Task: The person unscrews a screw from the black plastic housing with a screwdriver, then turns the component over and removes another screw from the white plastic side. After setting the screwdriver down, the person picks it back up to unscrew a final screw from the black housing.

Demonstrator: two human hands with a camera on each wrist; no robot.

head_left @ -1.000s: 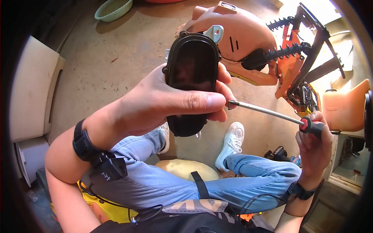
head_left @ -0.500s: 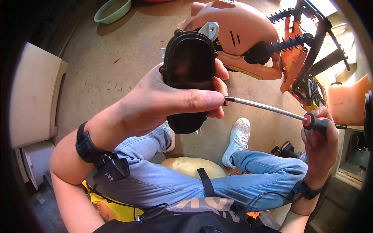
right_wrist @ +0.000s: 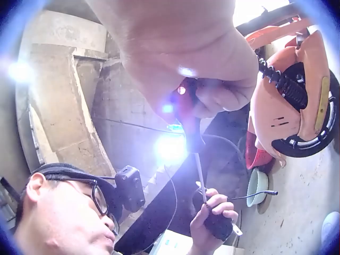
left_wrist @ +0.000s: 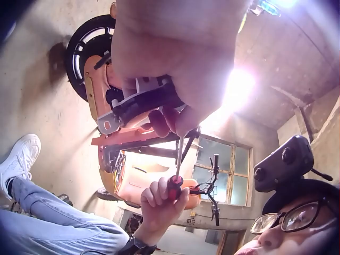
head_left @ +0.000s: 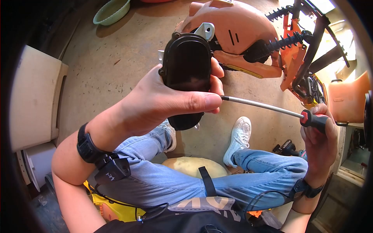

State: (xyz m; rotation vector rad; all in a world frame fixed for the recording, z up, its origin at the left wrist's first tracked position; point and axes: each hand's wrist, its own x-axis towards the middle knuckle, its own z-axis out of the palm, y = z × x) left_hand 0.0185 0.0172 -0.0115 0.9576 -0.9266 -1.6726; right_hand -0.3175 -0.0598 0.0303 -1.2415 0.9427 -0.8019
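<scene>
My left hand [head_left: 155, 97] grips a glossy black oval lamp-like unit [head_left: 186, 64], thumb across its front and fingers behind. A pale metal bracket tab [head_left: 206, 31] sticks out at the unit's top. In my right hand [head_left: 322, 139] is a screwdriver [head_left: 264, 105], held by its red and black handle. Its shaft points left, and the tip end passes behind my left thumb tip beside the unit, so the tip is hidden. The right wrist view shows a black cable [right_wrist: 255, 195] with a plug end coming from near the unit.
An orange scooter body [head_left: 237, 35] with black coil shock absorbers [head_left: 291, 40] stands ahead to the right. A green basin [head_left: 112, 13] is on the floor at the far left. A cordless drill [head_left: 286, 148] lies beyond my right knee; a cream cabinet [head_left: 35, 97] stands left.
The screwdriver's tip, with a small screw at it a second ago, has moved left against the unit's side and gone behind my left thumb. The unit has shifted slightly left and down.
</scene>
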